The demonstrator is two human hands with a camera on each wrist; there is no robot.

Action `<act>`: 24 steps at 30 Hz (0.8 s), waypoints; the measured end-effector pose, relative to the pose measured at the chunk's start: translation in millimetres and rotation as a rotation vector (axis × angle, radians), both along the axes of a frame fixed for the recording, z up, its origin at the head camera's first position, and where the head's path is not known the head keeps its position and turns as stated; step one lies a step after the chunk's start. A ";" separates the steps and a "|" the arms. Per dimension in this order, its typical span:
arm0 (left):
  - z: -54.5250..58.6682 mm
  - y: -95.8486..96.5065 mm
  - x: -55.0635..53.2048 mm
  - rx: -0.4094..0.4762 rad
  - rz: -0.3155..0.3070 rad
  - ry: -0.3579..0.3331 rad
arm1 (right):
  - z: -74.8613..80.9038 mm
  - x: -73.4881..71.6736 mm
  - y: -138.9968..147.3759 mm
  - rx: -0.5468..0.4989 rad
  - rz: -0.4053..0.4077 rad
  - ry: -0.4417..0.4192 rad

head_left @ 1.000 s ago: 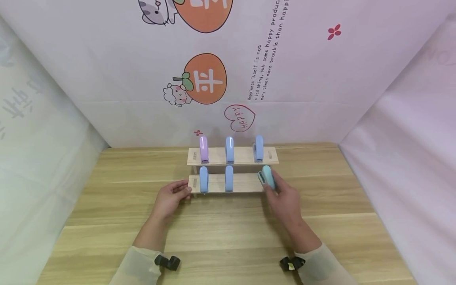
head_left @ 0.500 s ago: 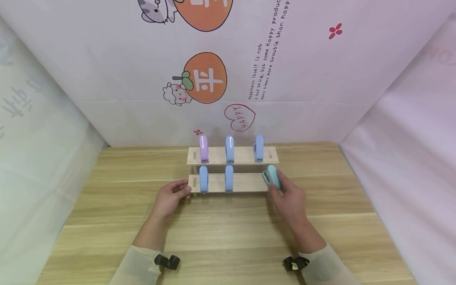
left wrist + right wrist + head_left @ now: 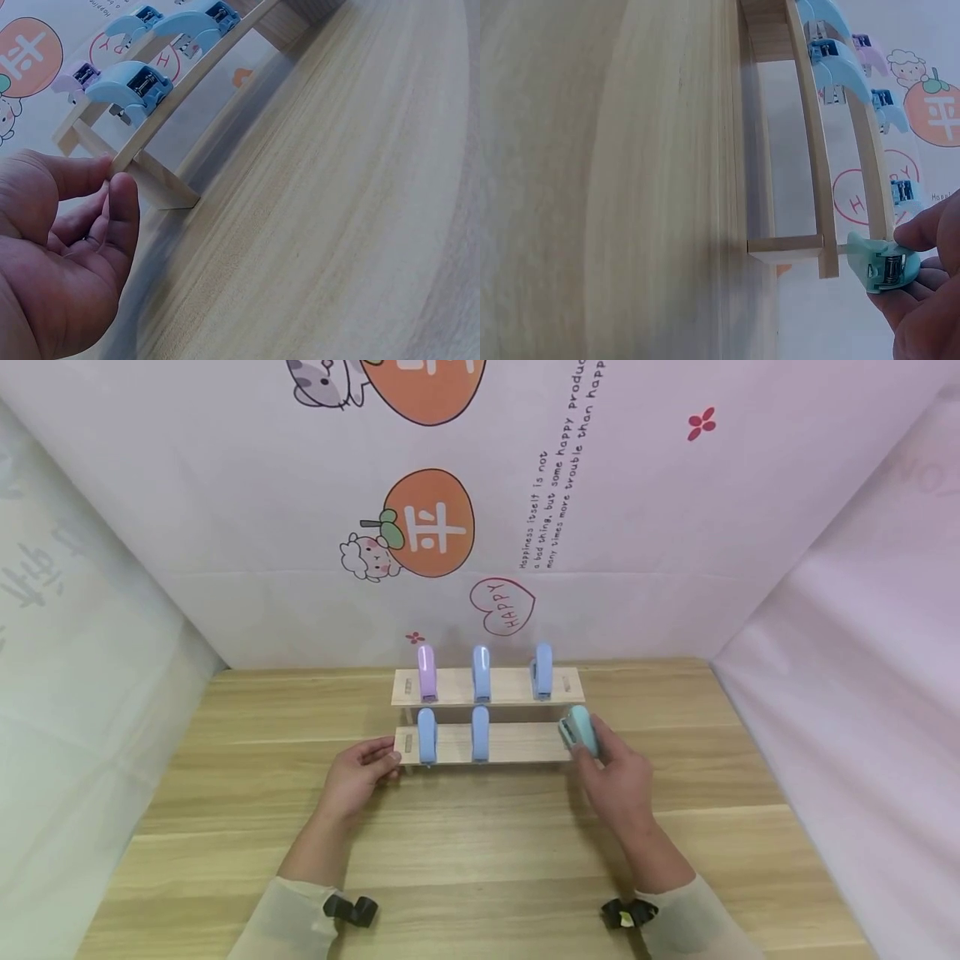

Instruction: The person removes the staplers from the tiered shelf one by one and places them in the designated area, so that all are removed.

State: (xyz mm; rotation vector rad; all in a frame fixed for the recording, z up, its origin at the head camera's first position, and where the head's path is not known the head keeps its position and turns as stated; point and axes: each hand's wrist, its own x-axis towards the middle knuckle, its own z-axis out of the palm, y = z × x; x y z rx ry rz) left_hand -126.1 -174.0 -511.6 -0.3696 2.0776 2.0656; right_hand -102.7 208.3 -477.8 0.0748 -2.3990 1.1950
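In the head view my left hand [image 3: 354,779] pinches the left end of a two-tier wooden rack [image 3: 525,743]. The thumb and fingers close on the front board's edge in the left wrist view. My right hand [image 3: 621,777] holds a mint-green stapler [image 3: 582,731], tilted, at the right end of that board. In the right wrist view the stapler [image 3: 885,262] sits between thumb and fingers, near the board's end; whether they touch, I cannot tell. Two light blue staplers [image 3: 427,737] stand on the front board. A purple stapler [image 3: 427,672] and two blue staplers [image 3: 482,673] stand on the back board.
The rack stands on a wood-grain table [image 3: 480,852], close to a printed white cloth [image 3: 615,510] at the back. White cloth also hangs along the left and right sides.
My right hand has moved to the right with the mint-green stapler, from over the front board to its right end. My left hand has stayed at the rack's left end.
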 end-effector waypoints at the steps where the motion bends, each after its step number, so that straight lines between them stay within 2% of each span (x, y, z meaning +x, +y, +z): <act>1: 0.2 -0.1 -0.2 -0.002 -0.001 0.000 | 0.3 -0.1 0.9 -0.003 -0.003 0.006; 24: -0.4 -0.1 -0.1 0.001 -0.005 -0.006 | -5.6 -2.4 21.4 -0.047 -0.103 -0.044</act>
